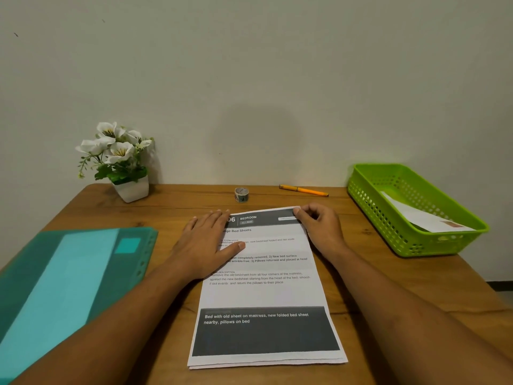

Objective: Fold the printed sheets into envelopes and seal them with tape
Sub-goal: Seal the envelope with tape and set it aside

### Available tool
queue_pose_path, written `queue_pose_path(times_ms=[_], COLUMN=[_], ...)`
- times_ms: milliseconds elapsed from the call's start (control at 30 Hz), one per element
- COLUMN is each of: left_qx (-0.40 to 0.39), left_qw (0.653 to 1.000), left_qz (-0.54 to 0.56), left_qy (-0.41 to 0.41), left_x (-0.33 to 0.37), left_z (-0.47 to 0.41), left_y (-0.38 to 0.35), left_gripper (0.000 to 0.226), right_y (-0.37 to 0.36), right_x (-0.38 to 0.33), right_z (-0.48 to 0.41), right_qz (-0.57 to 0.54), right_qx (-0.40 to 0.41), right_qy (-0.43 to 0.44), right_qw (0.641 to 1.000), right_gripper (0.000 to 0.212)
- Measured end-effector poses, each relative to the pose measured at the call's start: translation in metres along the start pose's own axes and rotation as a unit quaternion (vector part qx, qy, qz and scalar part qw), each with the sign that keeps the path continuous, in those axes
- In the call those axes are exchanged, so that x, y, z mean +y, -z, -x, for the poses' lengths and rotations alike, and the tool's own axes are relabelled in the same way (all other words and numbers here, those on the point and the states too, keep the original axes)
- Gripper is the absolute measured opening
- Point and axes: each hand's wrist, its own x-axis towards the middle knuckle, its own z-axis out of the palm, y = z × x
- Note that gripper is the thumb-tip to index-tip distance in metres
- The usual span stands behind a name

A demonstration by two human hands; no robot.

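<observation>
A small stack of printed sheets [263, 290] lies lengthwise in the middle of the wooden table [177, 201], text side up, with dark bands at its top and bottom. My left hand [206, 243] lies flat with straight fingers on the upper left part of the top sheet. My right hand [319, 226] pinches the sheet's far right corner between thumb and fingertips. A small roll of patterned tape [241, 194] stands on edge just beyond the sheets, apart from both hands.
A green plastic basket [369, 201] at the right holds a folded white envelope [422, 216]. An orange pen [304, 190] lies near the wall. A potted white flower [122, 162] stands at the back left. Teal plastic folders [69, 284] cover the left front.
</observation>
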Motion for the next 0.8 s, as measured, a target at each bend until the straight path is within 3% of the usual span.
queue_pose_path(times_ms=[100,300,367,533,700,800], left_qx=[-0.003,0.004,0.013,0.05,0.091,0.105], left_qw=[1.0,1.0,1.0,0.995,0.973,0.946], left_qz=[0.001,0.013,0.028,0.082,0.197,0.292], left_qy=[0.001,0.001,0.006,0.033,0.073,0.097], left_x=[0.0,0.0,0.001,0.003,-0.001,0.001], left_z=[0.0,0.001,0.002,0.006,0.01,0.015], left_y=[0.001,0.002,0.003,0.009,0.013,0.017], left_gripper=[0.092,0.094,0.097,0.107,0.118,0.114], right_y=[0.0,0.003,0.005,0.009,0.017,0.019], right_x=[0.003,-0.001,-0.006,-0.012,-0.012,-0.011], right_z=[-0.001,0.004,0.01,0.025,0.033,0.037], right_qz=[-0.012,-0.039,-0.057,-0.071,-0.061,-0.068], right_qx=[0.009,0.036,0.014,-0.099,-0.12,-0.107], right_qy=[0.022,0.041,0.032,0.009,0.012,0.003], right_qw=[1.0,0.998,0.998,0.992,0.991,0.992], right_gripper=[0.011,0.014,0.015,0.047,0.031,0.022])
